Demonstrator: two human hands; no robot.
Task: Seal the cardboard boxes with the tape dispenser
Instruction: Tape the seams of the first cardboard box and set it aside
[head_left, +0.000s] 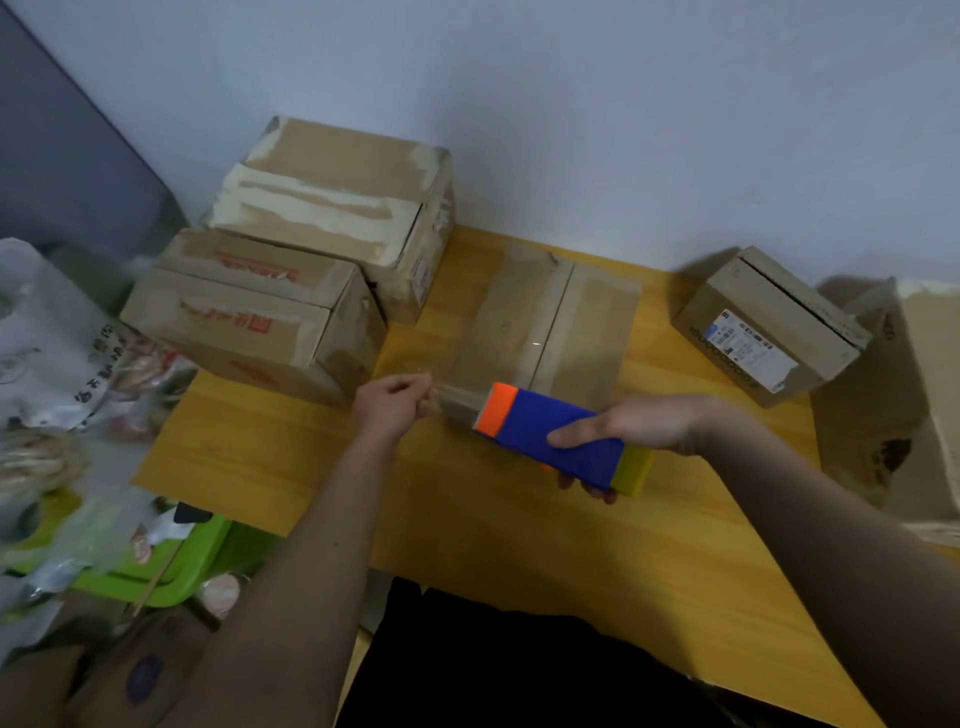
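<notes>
Your yellow wooden counter (519, 545) takes up most of the view, pushed against a pale wall. Biggest box on it is the tall cardboard box (337, 208) at the back left, flaps down with whitish torn patches along the top. In front of that sits a box with red print (249, 317), flaps also down. You can't see inside either one.

Dead center is the flat cardboard box (550, 327), its two top flaps meeting at a seam that runs away from you. Off to the right there's a smaller box with a shipping label (763, 332), its top seam showing a dark gap; contents not visible. A bigger cardboard piece (904, 395) is cut off by the right edge.

Your right hand (639, 431) is wrapped around the blue tape dispenser (556, 436), held just over the near edge of the center box, orange end pointing left. Your left hand (395, 400) pinches the clear tape (457, 400) stretched out from that orange end; it's super hard to make out.

Left of the counter, a green bin (171, 561) and plastic bags (52, 338) are a blurry mess.
</notes>
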